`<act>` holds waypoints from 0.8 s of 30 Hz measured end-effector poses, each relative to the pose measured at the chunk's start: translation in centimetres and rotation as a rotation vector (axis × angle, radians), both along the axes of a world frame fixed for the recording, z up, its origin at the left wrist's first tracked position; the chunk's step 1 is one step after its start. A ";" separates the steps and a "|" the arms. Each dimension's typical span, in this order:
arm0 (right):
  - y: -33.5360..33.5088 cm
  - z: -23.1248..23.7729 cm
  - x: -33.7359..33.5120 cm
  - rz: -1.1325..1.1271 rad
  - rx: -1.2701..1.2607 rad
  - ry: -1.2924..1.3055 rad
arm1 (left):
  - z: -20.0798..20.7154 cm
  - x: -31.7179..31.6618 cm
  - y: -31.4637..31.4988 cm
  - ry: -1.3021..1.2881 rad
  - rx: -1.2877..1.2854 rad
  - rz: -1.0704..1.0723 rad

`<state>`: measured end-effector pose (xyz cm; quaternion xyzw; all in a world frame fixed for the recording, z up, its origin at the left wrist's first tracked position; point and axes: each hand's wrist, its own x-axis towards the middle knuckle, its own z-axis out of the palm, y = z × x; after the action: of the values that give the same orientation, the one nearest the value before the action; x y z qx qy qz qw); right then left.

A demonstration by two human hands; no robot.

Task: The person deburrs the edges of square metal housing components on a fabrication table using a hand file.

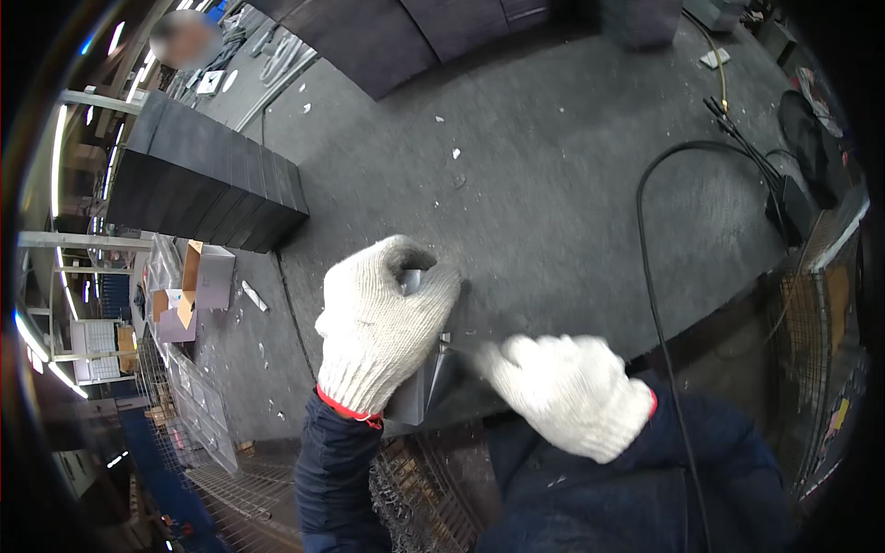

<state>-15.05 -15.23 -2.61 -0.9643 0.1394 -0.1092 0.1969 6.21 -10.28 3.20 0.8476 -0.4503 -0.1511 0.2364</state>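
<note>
Ahead of the left hand (387, 318), the table (535, 203) offers a wide open run up to the blocks (369, 37). Leftward and ahead of that hand, the stack (207, 180) stands in the way; a box (215, 276) stands farther out to its left. Between the hands, the gap is narrow. Just right of the right hand (576, 394), the cable (650, 249) obstructs a sideways pass.

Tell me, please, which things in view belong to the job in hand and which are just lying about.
Seemingly part of the job:
grey piece, held in the left hand
right hand, close beside it, partly blurred

Apparently just lying about:
black cable
open box
white scraps
</note>
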 end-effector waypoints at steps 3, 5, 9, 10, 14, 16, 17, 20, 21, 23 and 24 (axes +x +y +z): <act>-0.8 -1.3 0.9 -0.025 -0.019 -0.072 | 0.5 -0.4 -0.4 0.039 0.009 0.016; -0.7 -1.6 1.1 -0.029 -0.017 -0.093 | 0.0 -0.4 -0.5 0.030 -0.009 0.002; 0.6 -0.9 1.0 -0.060 -0.065 -0.012 | 0.0 0.1 -0.3 0.015 0.019 0.064; -0.3 -1.7 1.5 -0.052 -0.018 -0.136 | 0.1 -0.4 -0.4 0.032 -0.003 0.064; 1.1 -0.8 0.5 -0.050 -0.057 -0.033 | -0.2 -0.2 0.0 0.021 -0.027 0.028; 0.3 -1.0 1.2 -0.061 -0.075 -0.003 | 0.1 -0.2 -0.4 -0.017 0.058 0.052; -0.2 -1.7 1.8 -0.051 -0.044 -0.089 | 0.2 -0.4 -0.3 0.024 -0.007 0.052; -0.5 -1.7 2.2 0.008 -0.068 -0.206 | -0.4 0.0 -0.3 -0.032 -0.039 -0.016; 0.3 -1.0 1.9 -0.012 -0.055 -0.139 | -0.5 0.3 0.1 -0.025 -0.057 -0.015; 0.7 -0.4 1.2 -0.047 -0.015 -0.045 | 0.2 0.2 -0.2 -0.019 -0.020 0.016; -0.1 -0.9 1.3 -0.047 -0.025 -0.044 | 0.4 -0.5 -0.5 0.001 0.025 0.043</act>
<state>-13.71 -15.31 -3.47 -0.9605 0.1564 -0.1367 0.1849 5.75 -10.80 3.60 0.8598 -0.4302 -0.1521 0.2294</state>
